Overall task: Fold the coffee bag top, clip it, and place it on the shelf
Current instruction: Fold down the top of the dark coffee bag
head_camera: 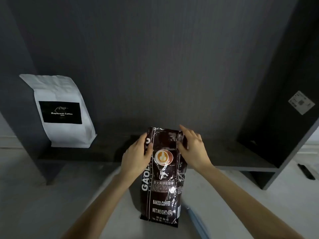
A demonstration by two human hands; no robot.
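A dark brown glossy coffee bag (163, 183) stands upright on the pale surface in front of the shelf. It carries a latte cup picture and white lettering. My left hand (136, 156) grips the bag's upper left edge, thumb on the front. Fingers of my right hand (191, 147) wrap the upper right corner, thumb pressing the front. The bag's top edge looks flat between my two hands. The dark shelf board (229, 156) lies just behind the bag. No clip shows clearly.
A white coffee bag (60, 111) with a black label stands on the shelf at the left. Dark side panels (283, 100) wall the shelf in. A blue strip (196, 219) lies under my right forearm. A small black object (306, 171) rests at far right.
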